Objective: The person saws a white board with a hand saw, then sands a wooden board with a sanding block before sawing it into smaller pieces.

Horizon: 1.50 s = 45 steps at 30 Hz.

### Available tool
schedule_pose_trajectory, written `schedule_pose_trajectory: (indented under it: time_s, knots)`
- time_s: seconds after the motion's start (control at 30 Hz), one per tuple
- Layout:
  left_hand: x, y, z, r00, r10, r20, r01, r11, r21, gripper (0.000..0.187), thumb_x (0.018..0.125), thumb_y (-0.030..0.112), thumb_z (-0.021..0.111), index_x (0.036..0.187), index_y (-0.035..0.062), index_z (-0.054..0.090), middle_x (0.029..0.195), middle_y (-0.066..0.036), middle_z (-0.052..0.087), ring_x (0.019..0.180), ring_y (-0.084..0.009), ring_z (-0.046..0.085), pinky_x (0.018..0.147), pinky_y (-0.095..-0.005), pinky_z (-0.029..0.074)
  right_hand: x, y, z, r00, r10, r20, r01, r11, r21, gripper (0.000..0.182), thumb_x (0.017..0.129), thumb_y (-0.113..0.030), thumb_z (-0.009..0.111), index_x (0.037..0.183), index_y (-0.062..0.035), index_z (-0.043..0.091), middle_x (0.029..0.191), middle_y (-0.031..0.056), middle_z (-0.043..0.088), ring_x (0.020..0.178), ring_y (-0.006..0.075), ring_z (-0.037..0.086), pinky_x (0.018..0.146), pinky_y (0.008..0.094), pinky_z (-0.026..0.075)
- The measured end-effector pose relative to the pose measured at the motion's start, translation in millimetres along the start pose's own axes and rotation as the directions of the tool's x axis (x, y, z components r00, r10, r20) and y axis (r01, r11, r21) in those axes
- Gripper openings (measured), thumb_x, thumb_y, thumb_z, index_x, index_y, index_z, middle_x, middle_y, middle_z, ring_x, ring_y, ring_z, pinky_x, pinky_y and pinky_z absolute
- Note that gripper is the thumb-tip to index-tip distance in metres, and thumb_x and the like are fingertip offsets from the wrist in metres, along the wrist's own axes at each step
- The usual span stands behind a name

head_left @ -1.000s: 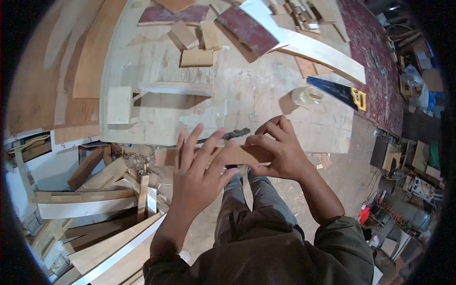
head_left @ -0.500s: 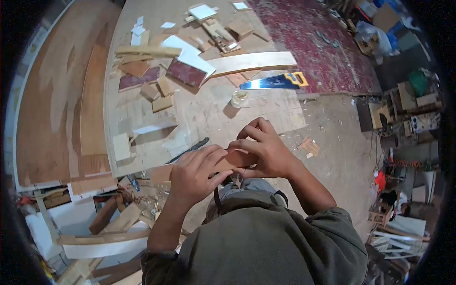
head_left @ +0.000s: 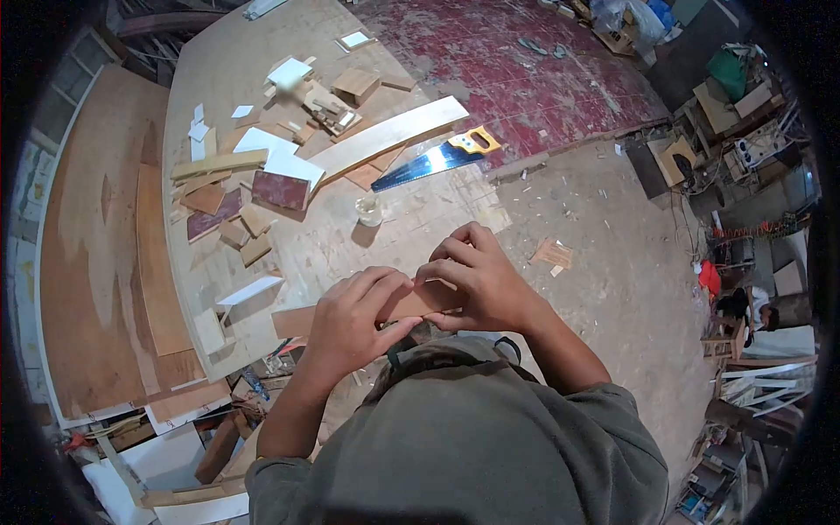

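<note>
A narrow brown wooden strip (head_left: 408, 303) lies across both my hands, close in front of my body. My left hand (head_left: 354, 315) wraps round its middle, thumb along the lower edge. The strip's free end sticks out past that hand to the left. Near the other end, my right hand (head_left: 477, 284) grips it between thumb and curled fingers, which hide that end. Beyond my hands, on the worktable (head_left: 420, 206), stand a small clear jar (head_left: 368, 210) with pale contents and a handsaw (head_left: 429, 166) with a yellow handle.
Wood offcuts, white pieces and a long pale board (head_left: 394, 136) are spread over the worktable's far part. Large plywood sheets (head_left: 92, 262) lean at the left. Scrap wood (head_left: 201, 464) is piled at lower left. Shelves and clutter line the right side, beyond the concrete floor (head_left: 604, 254).
My view has turned, so the worktable and saw appear shifted left and tilted. Both hands still hold the strip in nearly the same grip.
</note>
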<state>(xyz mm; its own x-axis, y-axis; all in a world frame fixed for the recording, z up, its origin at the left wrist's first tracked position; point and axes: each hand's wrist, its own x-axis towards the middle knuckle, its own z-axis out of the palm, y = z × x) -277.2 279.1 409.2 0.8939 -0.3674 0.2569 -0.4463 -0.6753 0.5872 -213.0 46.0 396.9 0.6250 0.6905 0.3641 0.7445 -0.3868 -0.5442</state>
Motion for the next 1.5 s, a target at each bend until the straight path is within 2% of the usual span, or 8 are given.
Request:
schedule_pose_trajectory:
  time_s: [0.37, 0.6, 0.7, 0.83, 0.9, 1.0, 1.07, 1.5]
  knots:
    - [94.6, 17.0, 112.5, 0.981, -0.19, 0.033, 0.192, 0.979, -0.071, 0.042, 0.081, 0.025, 0.083, 0.114, 0.0074, 0.066, 0.112, -0.011, 0.066, 0.099, -0.0329, 0.068, 0.082, -0.0405, 0.055, -50.2, 116.6, -88.4, 0.98, 0.191, 0.054, -0.192, 0.981, 0.03, 0.082, 0.073, -0.037, 0.087, 0.146, -0.0175, 0.054, 0.129, 0.016, 0.055, 0.123, 0.0389, 0.047, 0.108, 0.0492, 0.039]
    - [97.2, -4.6, 194.1, 0.893, -0.449, 0.045, 0.45, 0.882, -0.137, 0.045, 0.08, 0.029, 0.083, 0.116, 0.0078, 0.065, 0.114, -0.012, 0.066, 0.1, -0.033, 0.067, 0.083, -0.0399, 0.054, -101.1, 228.9, -100.2, 0.892, 0.445, 0.076, -0.449, 0.858, 0.25, 0.064, 0.084, -0.027, 0.081, 0.141, -0.0114, 0.057, 0.119, 0.0138, 0.064, 0.113, 0.0281, 0.059, 0.101, 0.0411, 0.046]
    - [66.6, -33.0, 229.2, 0.832, -0.553, 0.048, 0.554, 0.821, -0.141, 0.045, 0.082, 0.032, 0.081, 0.118, 0.0098, 0.065, 0.116, -0.012, 0.066, 0.104, -0.0345, 0.066, 0.087, -0.0429, 0.054, -151.7, 314.2, -43.3, 0.684, 0.695, 0.222, -0.695, 0.527, 0.489, 0.054, 0.09, -0.029, 0.076, 0.137, -0.0094, 0.061, 0.11, 0.0125, 0.067, 0.099, 0.0224, 0.063, 0.086, 0.0394, 0.052]
    - [29.2, -55.7, 243.2, 0.727, -0.679, 0.106, 0.685, 0.727, -0.048, 0.047, 0.083, 0.038, 0.077, 0.121, 0.0136, 0.064, 0.119, -0.013, 0.066, 0.111, -0.0356, 0.064, 0.091, -0.0471, 0.052, -296.8, 441.4, 71.5, 0.393, 0.885, 0.251, -0.919, 0.383, 0.089, 0.053, 0.088, -0.039, 0.074, 0.131, -0.0099, 0.064, 0.104, 0.0106, 0.068, 0.094, 0.0291, 0.065, 0.089, 0.0446, 0.052]
    - [24.1, -60.4, 242.5, 0.693, -0.711, 0.119, 0.72, 0.692, -0.057, 0.047, 0.083, 0.039, 0.076, 0.121, 0.0136, 0.064, 0.119, -0.014, 0.066, 0.113, -0.0355, 0.064, 0.091, -0.0471, 0.052, -305.4, 406.8, 77.5, -0.162, 0.884, 0.439, -0.912, -0.304, 0.276, 0.042, 0.091, -0.037, 0.07, 0.126, -0.0144, 0.065, 0.11, 0.0079, 0.067, 0.094, 0.0318, 0.063, 0.088, 0.0558, 0.05]
    - [25.6, -84.5, 247.7, 0.719, -0.683, 0.124, 0.694, 0.716, -0.08, 0.048, 0.083, 0.039, 0.076, 0.121, 0.0134, 0.064, 0.118, -0.014, 0.066, 0.115, -0.0358, 0.063, 0.092, -0.0471, 0.052, -339.8, 396.5, 112.7, -0.325, 0.802, 0.501, -0.85, -0.48, 0.216, 0.034, 0.091, -0.032, 0.069, 0.12, -0.0156, 0.065, 0.104, 0.0052, 0.066, 0.088, 0.0305, 0.063, 0.082, 0.0565, 0.051]
    - [34.7, -96.3, 254.1, 0.728, -0.673, 0.135, 0.686, 0.72, -0.109, 0.048, 0.084, 0.038, 0.076, 0.122, 0.0133, 0.064, 0.117, -0.014, 0.065, 0.114, -0.0362, 0.063, 0.092, -0.0472, 0.052, -365.3, 414.6, 144.6, 0.023, 0.801, 0.599, -0.968, -0.132, 0.213, 0.042, 0.094, -0.035, 0.068, 0.125, -0.0072, 0.064, 0.098, 0.012, 0.067, 0.077, 0.0204, 0.063, 0.063, 0.0344, 0.055]
    - [157.4, -147.9, 304.3, 0.921, -0.33, 0.208, 0.351, 0.934, -0.072, 0.044, 0.083, 0.03, 0.076, 0.12, 0.0097, 0.064, 0.113, -0.012, 0.064, 0.108, -0.0345, 0.063, 0.091, -0.0457, 0.053, -216.8, 357.8, 38.1, 0.14, 0.907, 0.397, -0.903, -0.048, 0.428, 0.035, 0.098, -0.028, 0.063, 0.131, -0.0148, 0.063, 0.104, 0.0003, 0.067, 0.086, 0.0107, 0.061, 0.071, 0.0313, 0.053]
